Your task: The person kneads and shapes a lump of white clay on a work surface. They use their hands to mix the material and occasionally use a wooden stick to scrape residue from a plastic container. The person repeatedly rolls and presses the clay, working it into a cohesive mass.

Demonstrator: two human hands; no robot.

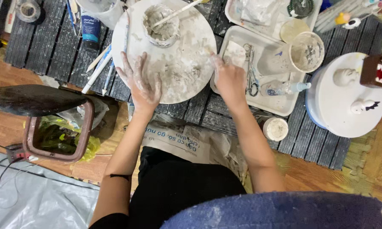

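Bin: at the far left we see a brown bin (58, 131) with a green liner, its dark lid swung up — near enough to the knee for scraps, we judge.
Brushes: a few thin brushes and sticks (98, 70) lie on the dark slatted mat (51, 46), just beside the round board's left rim, with a dark paint tube (90, 29) behind them, within the left hand's reach.
Left hand: our left hand (142, 80) lies flat and fully spread on the near-left edge of the round board, gripping nothing; we take it to be pressing down to steady the board.
Round board: the pale, clay-smeared round board (186, 63) sits on the mat between the two hands, each one touching its rim.
Cup: a small clay-caked cup (160, 24) stands on the far part of the board, well apart from the fingers, a stick leaning in it.
Right hand: our right hand (228, 78) rests at the board's right edge, fingers bent loosely; whether it pinches a bit of clay we cannot tell — the fingertips are blurred.
Tray: a white tray (280, 108) just right of that hand holds scissors (251, 70) and a clay-coated bowl (306, 51).
Turntable: farthest right, a white turntable (339, 114) carries small figures.
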